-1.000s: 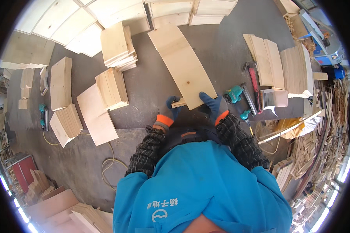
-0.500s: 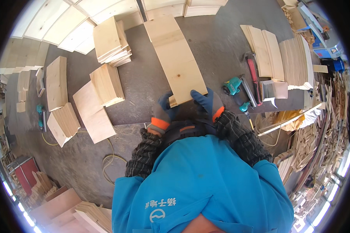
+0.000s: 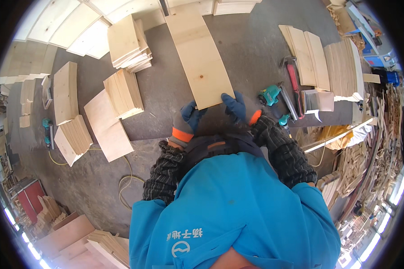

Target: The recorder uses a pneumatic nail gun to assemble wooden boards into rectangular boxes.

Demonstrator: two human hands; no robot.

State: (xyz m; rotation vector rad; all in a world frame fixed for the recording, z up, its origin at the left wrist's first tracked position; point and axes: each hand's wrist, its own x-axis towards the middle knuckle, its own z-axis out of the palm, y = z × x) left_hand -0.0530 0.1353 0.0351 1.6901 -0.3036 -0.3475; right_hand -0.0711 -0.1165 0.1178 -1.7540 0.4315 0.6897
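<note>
right grip [image 3: 238, 107] and left grip [image 3: 187, 118], at the near end of a long board [image 3: 201, 58]

right grip: clamped on the near right corner, thumb laid over the upper face, the rest of the hand beside the edge. left grip: fingers curled at the near left corner, touching; whether they are clamped cannot be told. both gloves blue and grey, with orange cuffs.

worktop [image 3: 170, 89]: dark grey, wide, carrying most of the stock.

pale panels [image 3: 76, 29]: wooden, ranged along the far side, upper left.

long board: pale wood, one dark knot nearer the wearer; runs from the hands away to the far panels, in the middle of the view.

right-hand stack [image 3: 343, 69]: many thin boards packed close, with leaning boards [image 3: 305, 58] just beside it on the left.

far left stack [image 3: 125, 42]: boards piled unevenly, left of the long board.

thin sheets [image 3: 107, 125]: at the near left, touching a smaller stack [image 3: 121, 92].

teal nail gun [image 3: 270, 95]: lying near the right grip.

hammer [image 3: 293, 80]: red handle, just to the right of the nail gun.
</note>
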